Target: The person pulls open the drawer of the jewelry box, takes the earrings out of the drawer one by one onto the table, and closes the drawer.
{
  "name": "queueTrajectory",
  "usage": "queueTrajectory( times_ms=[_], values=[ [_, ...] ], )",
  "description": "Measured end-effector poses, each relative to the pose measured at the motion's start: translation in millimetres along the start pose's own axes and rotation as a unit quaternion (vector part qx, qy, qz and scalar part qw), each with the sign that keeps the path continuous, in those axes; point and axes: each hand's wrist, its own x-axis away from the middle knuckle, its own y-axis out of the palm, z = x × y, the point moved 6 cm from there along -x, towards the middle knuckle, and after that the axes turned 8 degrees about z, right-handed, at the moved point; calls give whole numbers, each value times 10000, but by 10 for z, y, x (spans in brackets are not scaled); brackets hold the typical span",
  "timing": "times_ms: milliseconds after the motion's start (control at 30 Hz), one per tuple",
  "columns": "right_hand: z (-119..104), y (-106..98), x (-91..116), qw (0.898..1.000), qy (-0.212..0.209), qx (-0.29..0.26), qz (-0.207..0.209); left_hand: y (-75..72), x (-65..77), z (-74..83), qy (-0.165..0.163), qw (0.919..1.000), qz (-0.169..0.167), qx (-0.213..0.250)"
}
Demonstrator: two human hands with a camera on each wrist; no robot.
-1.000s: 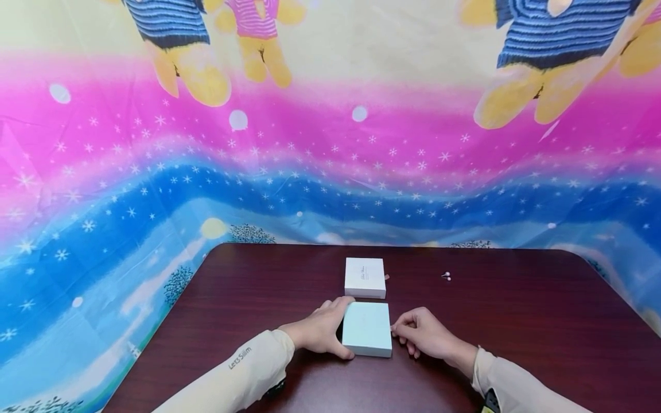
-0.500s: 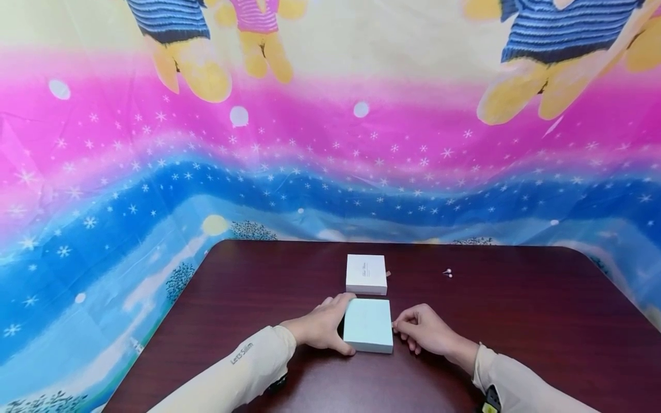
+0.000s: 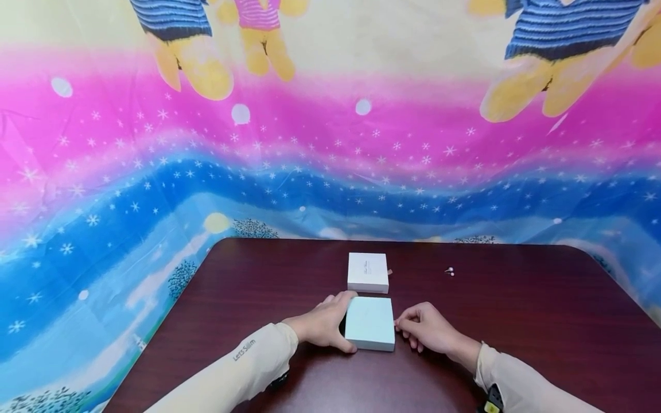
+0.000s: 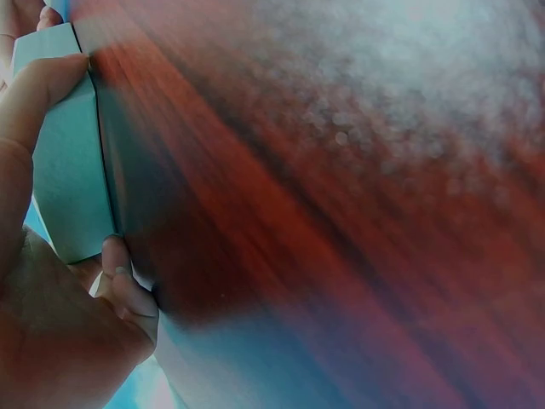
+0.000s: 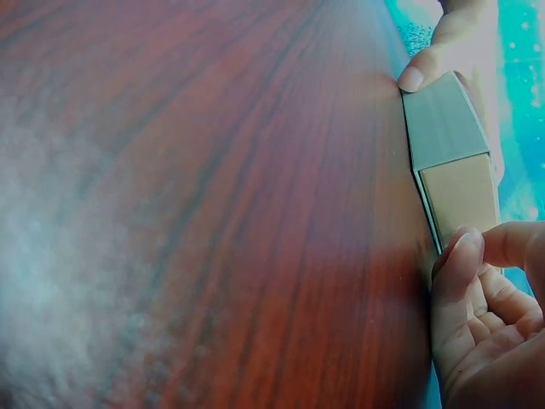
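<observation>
A flat mint-green box (image 3: 370, 322) lies on the dark wooden table between the hands. My left hand (image 3: 322, 324) grips its left side, thumb at the near corner and fingers at the far one. At the right side, my right hand (image 3: 426, 328) pinches a small tab between thumb and index finger, the other fingers curled under. In the right wrist view the box's cream side (image 5: 460, 196) faces these fingertips, which mostly hide the tab. The left wrist view has the left thumb (image 4: 51, 81) laid across the box's near side.
Just behind the green box lies a similar white box (image 3: 368, 271) with printed script and a small tab (image 3: 389, 272) on its right. A pair of small pearl-like earrings (image 3: 450, 271) lies farther right. The table (image 3: 258, 264) meets a colourful printed cloth (image 3: 310, 143) at its back edge.
The head view has shifted slightly, so everything on the table sits a little higher and farther right. Hands and boxes keep the same places relative to each other.
</observation>
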Motion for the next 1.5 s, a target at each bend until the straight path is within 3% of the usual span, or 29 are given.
queueTrajectory(
  times_ms=[1500],
  values=[
    [-35,-73,29,9996,-132,259,-26,-4,1,15,-1,10000,31,71]
  ],
)
